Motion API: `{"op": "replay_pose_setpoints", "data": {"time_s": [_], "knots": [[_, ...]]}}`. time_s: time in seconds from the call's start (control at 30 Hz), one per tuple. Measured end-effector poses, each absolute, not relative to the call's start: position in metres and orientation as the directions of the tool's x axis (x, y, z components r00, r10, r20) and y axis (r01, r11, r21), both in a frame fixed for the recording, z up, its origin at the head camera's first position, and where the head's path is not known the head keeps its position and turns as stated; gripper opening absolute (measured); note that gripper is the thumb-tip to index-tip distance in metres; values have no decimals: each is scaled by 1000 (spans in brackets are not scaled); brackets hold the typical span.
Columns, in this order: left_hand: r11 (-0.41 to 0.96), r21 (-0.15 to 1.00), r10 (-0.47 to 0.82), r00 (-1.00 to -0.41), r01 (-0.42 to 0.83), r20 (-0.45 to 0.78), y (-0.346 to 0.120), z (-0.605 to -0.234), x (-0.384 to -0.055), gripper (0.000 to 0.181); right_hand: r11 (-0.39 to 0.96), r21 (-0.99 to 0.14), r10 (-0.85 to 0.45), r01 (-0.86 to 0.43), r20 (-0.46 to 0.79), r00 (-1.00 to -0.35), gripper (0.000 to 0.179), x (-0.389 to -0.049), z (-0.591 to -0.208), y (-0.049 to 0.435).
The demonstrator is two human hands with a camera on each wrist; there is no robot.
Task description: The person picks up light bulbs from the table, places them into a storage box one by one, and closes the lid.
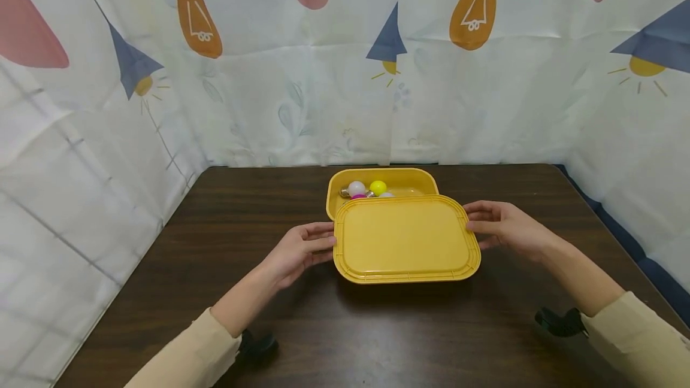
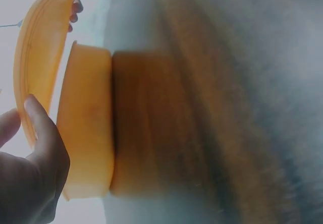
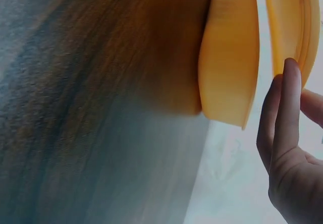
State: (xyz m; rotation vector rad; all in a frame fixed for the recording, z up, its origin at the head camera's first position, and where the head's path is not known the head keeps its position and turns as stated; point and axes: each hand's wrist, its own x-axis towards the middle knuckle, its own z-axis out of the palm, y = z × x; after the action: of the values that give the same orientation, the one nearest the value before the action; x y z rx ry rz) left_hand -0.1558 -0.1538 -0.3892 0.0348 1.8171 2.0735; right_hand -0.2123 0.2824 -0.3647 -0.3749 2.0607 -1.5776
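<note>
A yellow rectangular lid point(image 1: 406, 238) with rounded corners is held up in front of a yellow box point(image 1: 426, 181), overlapping its near side in the head view. My left hand point(image 1: 302, 250) pinches the lid's left edge between thumb and fingers. At the opposite edge my right hand point(image 1: 504, 226) grips it the same way. Inside the box lie several bulb-shaped things, among them a white bulb point(image 1: 356, 188) and a yellow bulb point(image 1: 378, 187); the lid hides part of them. Both wrist views show the lid tilted above the box, with a gap between.
The box stands on a dark brown wooden table point(image 1: 259, 196), towards its far edge. A white curtain point(image 1: 345, 94) printed with lamps hangs behind the table and along the left. Dark blue cloth point(image 1: 620, 226) shows past the right edge.
</note>
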Motion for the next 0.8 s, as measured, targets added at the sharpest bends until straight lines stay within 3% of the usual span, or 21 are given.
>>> {"op": "replay_pose_setpoints", "data": {"time_s": [0.33,0.8], "knots": [[-78,969,293,-934,-235,-203,-162,-373,-175,55,266,-962,-450,61,-180,-875,60,-220,-360,277],[-28,972,316,-925,-234,-213,-168,-365,-196,57,206,-971,-447,119,-201,-872,60,-232,-359,271]]}}
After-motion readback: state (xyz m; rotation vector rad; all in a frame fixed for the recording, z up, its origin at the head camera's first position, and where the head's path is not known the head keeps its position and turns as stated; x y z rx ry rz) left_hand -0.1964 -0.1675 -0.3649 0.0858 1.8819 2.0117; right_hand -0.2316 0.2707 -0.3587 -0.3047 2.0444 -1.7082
